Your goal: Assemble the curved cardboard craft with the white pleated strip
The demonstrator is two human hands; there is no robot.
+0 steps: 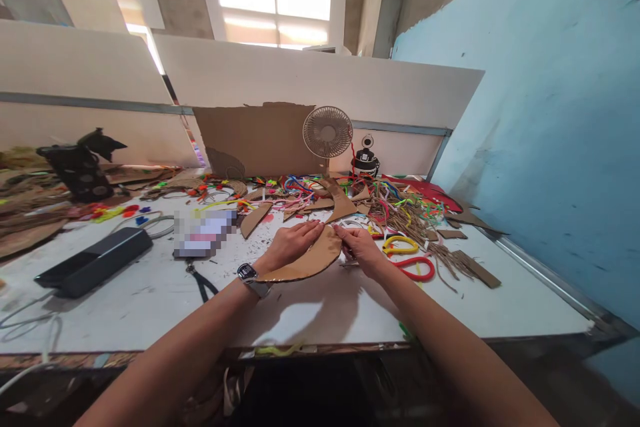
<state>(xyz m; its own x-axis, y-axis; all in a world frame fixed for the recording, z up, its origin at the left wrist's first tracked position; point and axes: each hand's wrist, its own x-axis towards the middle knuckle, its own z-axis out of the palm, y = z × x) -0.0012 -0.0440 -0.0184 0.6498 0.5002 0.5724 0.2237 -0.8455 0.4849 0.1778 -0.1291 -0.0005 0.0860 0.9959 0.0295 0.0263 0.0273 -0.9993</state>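
A curved piece of brown cardboard (305, 264) is held above the white table, its rounded edge toward me. My left hand (295, 244) grips it from the left, fingers closed over its far edge, and one end reaches back over the watch on my left wrist. At the cardboard's right end, my right hand (359, 247) pinches the edge between thumb and fingers. Something thin and metallic shows below the right fingers; whether they hold it, I cannot tell. Just beyond my hands is a crescent-shaped cardboard piece (344, 206). A yellow loop (401, 240) and a red loop (425, 274) lie right of my right hand.
Cardboard scraps, twisted paper strips (390, 207) and colourful cords cover the table's back. A small fan (327, 132) and a black bottle (365, 164) stand there. Leftward are a phone (205, 237) and a long black device (95, 260). A blue wall (540, 147) borders the right side.
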